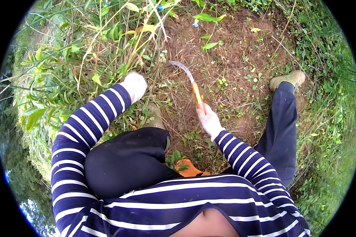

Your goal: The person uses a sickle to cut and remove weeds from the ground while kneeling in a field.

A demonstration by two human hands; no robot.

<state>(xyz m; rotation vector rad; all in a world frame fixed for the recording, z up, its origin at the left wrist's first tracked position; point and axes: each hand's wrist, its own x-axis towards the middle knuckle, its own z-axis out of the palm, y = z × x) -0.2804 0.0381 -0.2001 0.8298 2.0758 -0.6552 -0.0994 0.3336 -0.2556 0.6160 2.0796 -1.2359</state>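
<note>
My right hand, in a pale glove with bare fingertips, grips the red and yellow handle of a sickle. Its curved, serrated-looking blade points up and left over the soil, close to the edge of the weeds. My left hand, in a white glove, is beside the tall weeds at the left, among stems and leaves. Its fingers are mostly hidden from this view, so whether it holds any stems does not show.
Brown soil with cut stalks and small sprouts lies ahead. My shoe rests at the right, near low green growth. The other leg is folded at the left. Something orange sits on the ground below my body.
</note>
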